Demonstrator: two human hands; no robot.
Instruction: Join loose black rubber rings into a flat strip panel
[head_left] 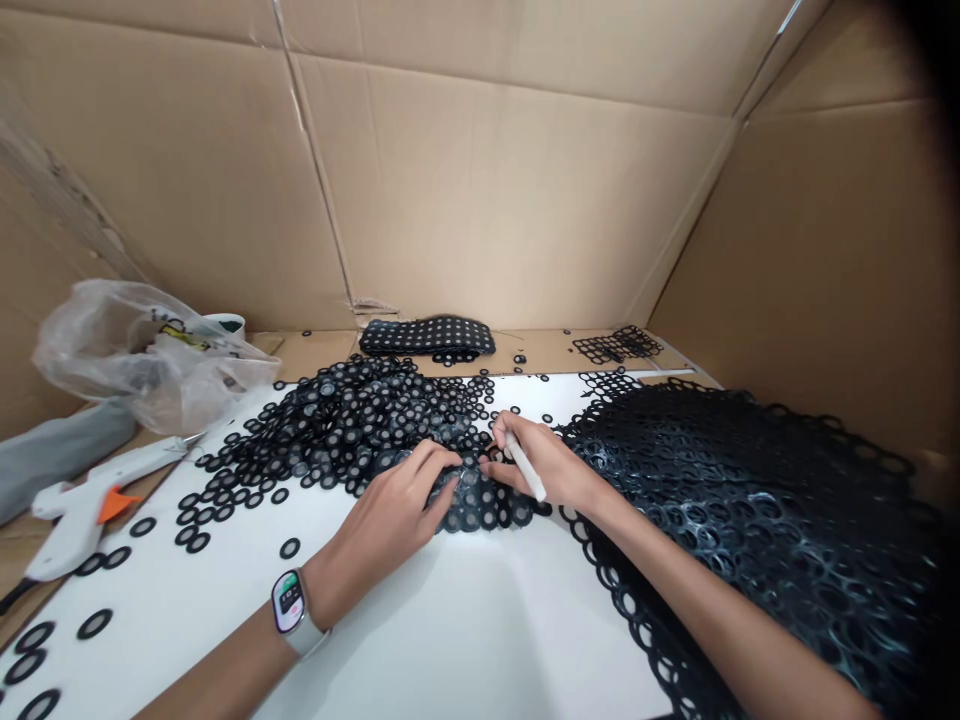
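My left hand (405, 500), with a watch (289, 602) on its wrist, rests its bent fingers on a small sheet of joined dark discs (474, 505). A white pen-like tool (526, 468) is held in my right hand (536, 455), its fingertips at the right part of the same sheet. What the tool's tip touches is hidden by the fingers. Beyond and left of my left hand lies a big heap of black rings with pale centres (337, 420). Sheets of linked black rings (720, 500) are piled to the right, partly behind my right forearm.
A white glue gun with an orange trigger (82, 510) lies at the left, beside a clear plastic bag (150, 360) and a grey roll (60, 455). A rolled dotted black strip (427, 335) sits at the back. Cardboard walls (487, 180) enclose the white board (420, 640).
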